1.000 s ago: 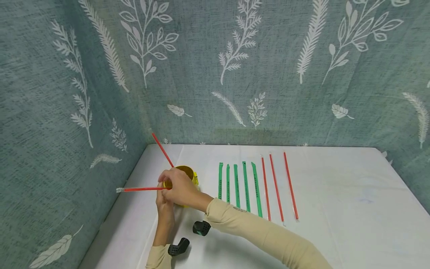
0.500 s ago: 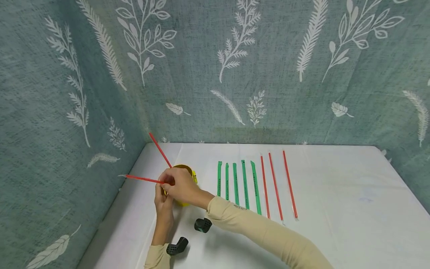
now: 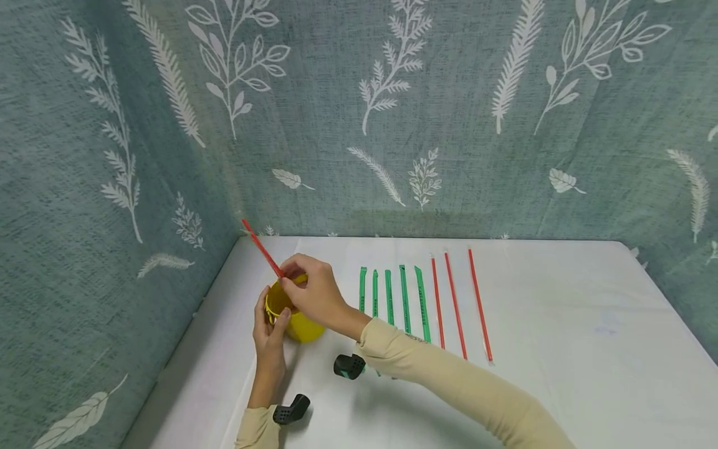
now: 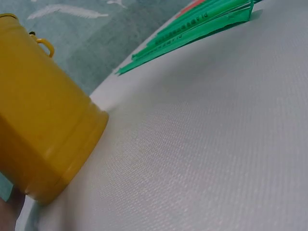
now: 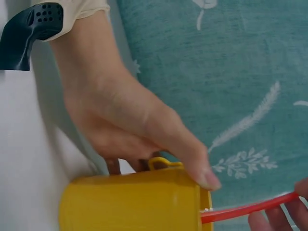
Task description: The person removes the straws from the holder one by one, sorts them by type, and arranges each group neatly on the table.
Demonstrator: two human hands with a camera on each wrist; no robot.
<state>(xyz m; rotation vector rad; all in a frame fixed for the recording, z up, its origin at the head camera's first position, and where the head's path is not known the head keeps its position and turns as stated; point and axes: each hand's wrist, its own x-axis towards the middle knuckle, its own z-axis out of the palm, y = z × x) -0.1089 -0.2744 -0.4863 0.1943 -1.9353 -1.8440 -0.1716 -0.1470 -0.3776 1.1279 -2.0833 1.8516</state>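
A small yellow bucket [image 3: 305, 327] stands on the white table at the left, tilted slightly in the head view. My left hand [image 3: 270, 340] grips its side, thumb at the rim; the right wrist view also shows this left hand [image 5: 130, 110] on the bucket [image 5: 134, 204]. Over the opening, my right hand [image 3: 316, 290] pinches a red straw [image 3: 262, 247] near the rim. In the right wrist view the straw [image 5: 250, 208] runs from the bucket's mouth to the right fingertips [image 5: 279, 219]. Whether a second straw lies alongside it, I cannot tell.
Several green paper-wrapped straws [image 3: 389, 296] lie in a row right of the bucket. Beyond them are three red straws [image 3: 453, 293] in clear wrappers. Both wrists wear black camera mounts [image 3: 291, 410]. Patterned green cloth [image 3: 336, 125] hangs behind and to the left.
My right hand has moved up and right, bringing its red straw from pointing left to the upper-left slant of the other straw. The bucket's opening shows more, with my left hand still on it.
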